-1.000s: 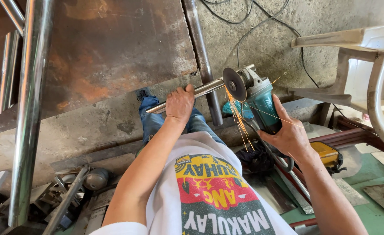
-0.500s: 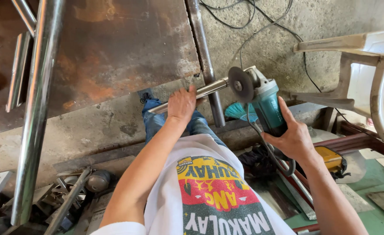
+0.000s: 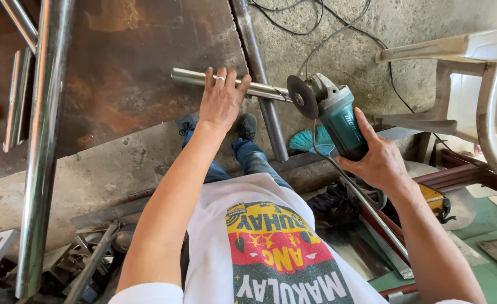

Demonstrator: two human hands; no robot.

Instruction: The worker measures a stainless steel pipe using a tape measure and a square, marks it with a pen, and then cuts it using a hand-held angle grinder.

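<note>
My left hand (image 3: 220,101) grips a short shiny steel tube (image 3: 189,77) and holds it level at chest height, its right end pointing at the grinder. My right hand (image 3: 379,159) is closed around the body of a teal angle grinder (image 3: 338,117). The grinder's dark disc (image 3: 302,97) sits just beyond the tube's right end; I cannot tell whether they touch. No sparks show. The grinder's cord (image 3: 350,191) runs down past my right forearm.
A rusty steel sheet (image 3: 130,73) lies on the concrete floor ahead. Long polished pipes (image 3: 43,146) stand at the left. Metal offcuts (image 3: 85,259) are piled at lower left. A white plastic chair (image 3: 473,67) stands at the right, black cables (image 3: 316,28) behind.
Sparks flew from the disc a second ago and have stopped. My left hand has raised the tube and turned it level, and the grinder has drawn slightly back from it.
</note>
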